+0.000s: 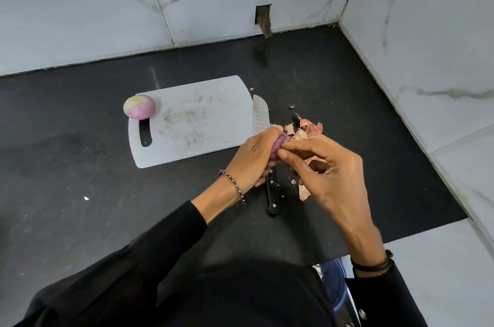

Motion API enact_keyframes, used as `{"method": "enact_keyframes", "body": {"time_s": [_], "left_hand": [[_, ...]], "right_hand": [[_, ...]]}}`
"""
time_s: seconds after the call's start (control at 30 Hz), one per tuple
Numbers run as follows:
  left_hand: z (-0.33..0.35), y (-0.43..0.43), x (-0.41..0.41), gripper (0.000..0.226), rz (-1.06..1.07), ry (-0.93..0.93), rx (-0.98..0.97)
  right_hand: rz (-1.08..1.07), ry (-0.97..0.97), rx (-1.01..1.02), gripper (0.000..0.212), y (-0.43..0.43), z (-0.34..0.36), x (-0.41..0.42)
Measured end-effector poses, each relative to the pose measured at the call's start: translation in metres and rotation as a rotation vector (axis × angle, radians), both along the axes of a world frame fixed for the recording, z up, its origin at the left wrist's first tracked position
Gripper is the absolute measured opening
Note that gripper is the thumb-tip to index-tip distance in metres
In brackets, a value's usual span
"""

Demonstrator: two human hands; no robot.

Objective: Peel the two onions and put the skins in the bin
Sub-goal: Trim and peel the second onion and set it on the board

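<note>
The left grip point(254, 158) is clenched around the second onion point(278, 145), a purple one with skin on it, and holds it above the black table point(80, 166), just off the near right corner of the white cutting board point(192, 123). The right grip point(331, 174) meets it from the right: thumb and forefinger are pinched together on that onion's skin, and the other fingers are curled loosely. The peeled onion point(139, 107), pale with a pink blush, sits on the far left corner of the board, at the top of the handle slot. A knife point(260, 115) lies on the table along the board's right edge (its middle is hidden under the left grip), with its black handle pointing toward the person. Torn skins point(310, 129) lie in a loose heap on the table just beyond the hands. One more piece sits below the right grip, and small flakes are scattered nearby. Both arms are in black sleeves, with a band on each wrist.
</note>
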State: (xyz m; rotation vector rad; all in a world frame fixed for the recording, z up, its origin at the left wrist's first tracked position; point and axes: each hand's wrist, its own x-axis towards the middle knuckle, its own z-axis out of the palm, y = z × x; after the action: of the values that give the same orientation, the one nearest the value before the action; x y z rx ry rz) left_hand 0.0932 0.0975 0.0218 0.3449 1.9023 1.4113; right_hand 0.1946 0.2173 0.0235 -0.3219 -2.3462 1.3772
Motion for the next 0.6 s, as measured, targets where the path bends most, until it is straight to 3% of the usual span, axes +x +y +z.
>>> {"method": "enact_keyframes", "body": {"time_s": [0.13, 0.43, 0.6], "left_hand": [[0.001, 0.001, -0.002, 0.048, 0.008, -0.063, -0.027], [-0.006, 0.003, -0.008, 0.056, 0.055, -0.603, 0.008], [-0.012, 0.001, -0.013, 0.054, 0.052, -0.820, 0.141]], "right_hand": [[0.048, -0.017, 0.038, 0.004, 0.001, -0.005, -0.006], [0.059, 0.058, 0.188, 0.012, -0.010, -0.022, -0.014], [0.039, 0.072, 0.011, 0.008, -0.009, -0.025, -0.007]]}}
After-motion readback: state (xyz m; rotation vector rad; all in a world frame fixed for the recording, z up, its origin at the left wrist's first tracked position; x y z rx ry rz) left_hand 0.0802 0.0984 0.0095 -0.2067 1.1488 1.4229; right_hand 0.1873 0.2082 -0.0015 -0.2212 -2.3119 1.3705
